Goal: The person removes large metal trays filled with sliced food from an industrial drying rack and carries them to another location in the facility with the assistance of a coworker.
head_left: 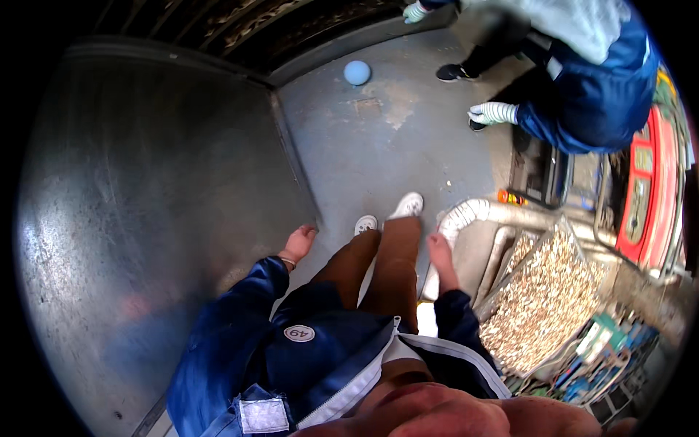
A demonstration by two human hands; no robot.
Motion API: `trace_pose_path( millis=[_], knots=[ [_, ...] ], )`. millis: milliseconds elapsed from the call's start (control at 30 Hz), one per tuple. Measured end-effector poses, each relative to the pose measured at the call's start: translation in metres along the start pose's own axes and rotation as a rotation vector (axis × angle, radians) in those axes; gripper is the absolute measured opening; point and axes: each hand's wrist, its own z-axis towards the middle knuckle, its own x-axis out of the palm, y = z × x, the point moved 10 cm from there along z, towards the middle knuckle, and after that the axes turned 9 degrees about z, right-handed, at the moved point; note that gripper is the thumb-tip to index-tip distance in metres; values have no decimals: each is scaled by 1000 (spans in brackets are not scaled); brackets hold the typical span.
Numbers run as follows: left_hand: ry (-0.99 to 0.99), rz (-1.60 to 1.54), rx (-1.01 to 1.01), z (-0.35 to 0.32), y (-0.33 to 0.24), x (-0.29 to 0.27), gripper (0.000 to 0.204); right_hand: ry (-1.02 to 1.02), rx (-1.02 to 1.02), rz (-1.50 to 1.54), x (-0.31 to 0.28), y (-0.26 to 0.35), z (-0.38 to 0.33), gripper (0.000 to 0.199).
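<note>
Hanging at eight o'clock, the left hand [297, 244] is loosely curled near the dark metal panel [160, 160] at nine; whether it grips anything, I cannot tell. At four, the right hand [440, 253] hangs near the white-wrapped pipe [467, 211] at three, its grip likewise unclear. A blue ball [357, 73] sits at twelve.
</note>
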Motion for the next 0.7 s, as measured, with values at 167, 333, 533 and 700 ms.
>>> trace_pose_path(
  millis=[167,333,533,700],
  knots=[
    [-85,-118,-88,24,25,-58,38,246,69,159,93,70,230,29],
    [-154,-85,-95,94,35,-64,41,384,-130,-143,205,272,390,30],
    [-110,396,-24,183,-4,-77,40,433,88,258,388,308,543,20],
    [-153,278,16,279,49,-118,35,225,175,392,495,324,668,24]
  ],
)
